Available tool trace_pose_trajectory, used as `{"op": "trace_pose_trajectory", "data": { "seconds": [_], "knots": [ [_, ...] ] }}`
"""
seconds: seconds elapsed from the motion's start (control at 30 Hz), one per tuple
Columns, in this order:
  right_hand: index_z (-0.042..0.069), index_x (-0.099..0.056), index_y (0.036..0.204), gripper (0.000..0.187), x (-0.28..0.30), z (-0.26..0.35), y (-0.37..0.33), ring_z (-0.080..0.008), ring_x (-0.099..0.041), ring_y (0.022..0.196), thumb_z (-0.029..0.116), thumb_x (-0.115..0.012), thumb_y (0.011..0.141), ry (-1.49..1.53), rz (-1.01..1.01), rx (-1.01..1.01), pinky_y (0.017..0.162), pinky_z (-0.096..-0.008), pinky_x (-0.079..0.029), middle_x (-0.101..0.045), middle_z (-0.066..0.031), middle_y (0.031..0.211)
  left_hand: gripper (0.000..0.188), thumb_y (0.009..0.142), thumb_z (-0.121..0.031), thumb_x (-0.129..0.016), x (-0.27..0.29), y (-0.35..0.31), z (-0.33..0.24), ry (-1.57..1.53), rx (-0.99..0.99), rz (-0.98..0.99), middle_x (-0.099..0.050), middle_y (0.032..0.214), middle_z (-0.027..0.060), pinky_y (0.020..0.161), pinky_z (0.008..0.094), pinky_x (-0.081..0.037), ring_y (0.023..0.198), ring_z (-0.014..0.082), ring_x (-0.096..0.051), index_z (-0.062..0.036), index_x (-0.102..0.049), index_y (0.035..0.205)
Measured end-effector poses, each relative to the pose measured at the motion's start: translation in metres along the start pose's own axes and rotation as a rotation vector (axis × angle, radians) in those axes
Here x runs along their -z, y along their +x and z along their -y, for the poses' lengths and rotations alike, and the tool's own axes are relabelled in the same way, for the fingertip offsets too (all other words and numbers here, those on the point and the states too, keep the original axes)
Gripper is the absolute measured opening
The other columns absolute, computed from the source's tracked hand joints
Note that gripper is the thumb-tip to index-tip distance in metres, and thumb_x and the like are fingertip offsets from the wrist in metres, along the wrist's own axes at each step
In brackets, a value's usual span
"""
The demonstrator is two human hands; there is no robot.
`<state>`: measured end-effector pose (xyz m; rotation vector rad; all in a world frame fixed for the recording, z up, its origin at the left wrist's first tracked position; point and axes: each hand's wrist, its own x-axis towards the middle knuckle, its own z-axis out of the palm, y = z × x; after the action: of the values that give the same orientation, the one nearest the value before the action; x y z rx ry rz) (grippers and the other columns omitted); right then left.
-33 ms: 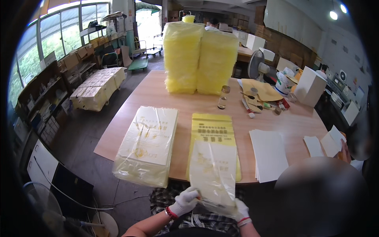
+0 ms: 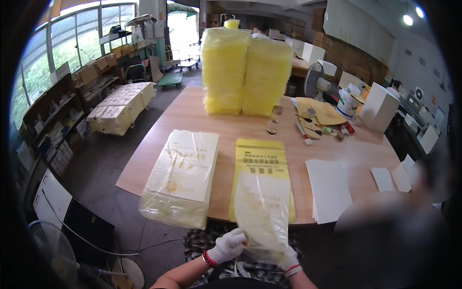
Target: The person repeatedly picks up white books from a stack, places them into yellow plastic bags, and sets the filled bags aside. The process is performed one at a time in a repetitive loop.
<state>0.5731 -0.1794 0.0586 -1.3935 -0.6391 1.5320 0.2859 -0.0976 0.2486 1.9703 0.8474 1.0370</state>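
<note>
A clear plastic bag with a white printed sheet inside hangs over the table's near edge toward my lap. It lies over flat yellow printed bags, whose far part shows beyond it. My left hand, in a white glove, is closed on the bag's near left corner, its fingertips pinched together. My right hand, also gloved, is at the near right corner, its fingers closed on the loose, crumpled plastic and slightly blurred. To the left lies a thick pile of filled plastic bags with similar sheets inside.
On the wooden table stand tall stacks of yellow plastic, a glass jar and white sheets. Scissors, a white bucket and a fan are at right. A blurred person sits near right.
My right hand has moved slightly left and up, bunching the bag's near end. My left hand stays about where it was. At right, the other person has leaned into view over the papers.
</note>
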Motion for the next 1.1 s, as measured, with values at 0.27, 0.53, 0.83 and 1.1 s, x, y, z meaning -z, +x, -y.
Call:
{"op": "trace_pose_trajectory", "data": {
  "seconds": [0.27, 0.53, 0.83, 1.1],
  "knots": [
    [0.005, -0.053, 0.111, 0.028, -0.21, 0.101, 0.073, -0.0164, -0.06, 0.071, 0.02, -0.055, 0.088, -0.086, 0.388, 0.615, 0.06, -0.0309, -0.052, -0.061, -0.0042, 0.083, 0.014, 0.085, -0.009, -0.043, 0.103, -0.006, 0.029, -0.516, -0.108, -1.043, -0.052, 0.076, 0.0028, 0.057, 0.0241, -0.043, 0.065, 0.0131, -0.049, -0.005, -0.051, 0.074],
    [0.004, -0.051, 0.108, 0.028, -0.317, 0.07, 0.085, -0.0109, -0.05, 0.05, 0.027, -0.049, 0.092, -0.233, 0.518, -0.093, 0.046, -0.0267, -0.048, -0.052, -0.0029, 0.065, 0.014, 0.088, -0.017, -0.045, 0.212, -0.075, 0.201, -0.569, 0.342, -1.293, -0.053, 0.071, -0.0021, 0.055, 0.0261, -0.044, 0.06, 0.0111, -0.05, -0.0119, -0.055, 0.08],
    [0.004, -0.049, 0.119, 0.041, -0.154, 0.03, 0.029, -0.0171, -0.059, 0.062, 0.032, -0.053, 0.089, -0.147, 0.274, -0.378, 0.058, -0.033, -0.055, -0.056, -0.0084, 0.08, 0.011, 0.079, -0.008, -0.048, 0.024, -0.132, 0.197, 0.091, 0.886, -0.339, -0.058, 0.073, 0.0114, 0.069, 0.0331, -0.046, 0.071, 0.0265, -0.057, -0.0041, -0.058, 0.082],
    [0.008, -0.051, 0.109, 0.029, -0.049, 0.008, 0.005, -0.0176, -0.058, 0.064, 0.029, -0.052, 0.089, 0.337, -0.106, -0.25, 0.063, -0.0404, -0.053, -0.057, -0.0051, 0.078, 0.024, 0.068, -0.02, -0.066, -0.097, 0.088, 0.119, 0.464, 0.103, -0.09, -0.056, 0.099, 0.0095, 0.086, 0.0412, -0.041, 0.1, 0.0318, -0.05, -0.0091, -0.058, 0.088]
  ]
}}
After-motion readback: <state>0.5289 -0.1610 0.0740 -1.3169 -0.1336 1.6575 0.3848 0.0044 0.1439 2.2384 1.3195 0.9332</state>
